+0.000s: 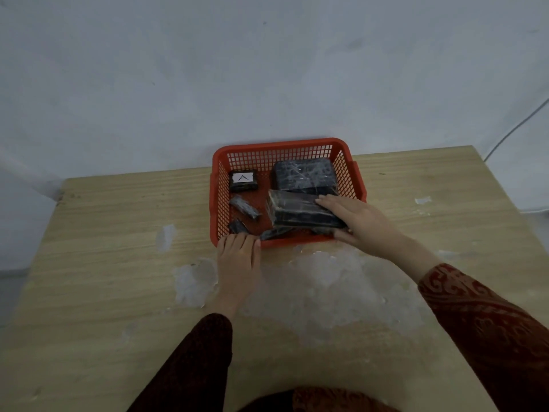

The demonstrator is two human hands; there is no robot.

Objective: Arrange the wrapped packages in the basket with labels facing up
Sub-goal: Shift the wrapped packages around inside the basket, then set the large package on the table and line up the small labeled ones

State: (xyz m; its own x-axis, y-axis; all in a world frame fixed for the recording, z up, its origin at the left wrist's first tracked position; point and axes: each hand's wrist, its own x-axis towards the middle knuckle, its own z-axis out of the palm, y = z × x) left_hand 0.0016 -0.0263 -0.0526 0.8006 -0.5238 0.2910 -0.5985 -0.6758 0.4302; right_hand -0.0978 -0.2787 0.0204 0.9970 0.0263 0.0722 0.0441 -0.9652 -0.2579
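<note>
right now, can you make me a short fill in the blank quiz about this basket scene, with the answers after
1. The packages sit in a plastic basket whose colour is ____.
2. The white label on the small package shows the letter ____.
3. The long package is gripped by the person's ____ hand.
4. The left hand rests at the basket's ____ edge, the side closest to the person.

Missing words: red; A; right; near

Dim, flat light — soft, wide-angle warp
</note>
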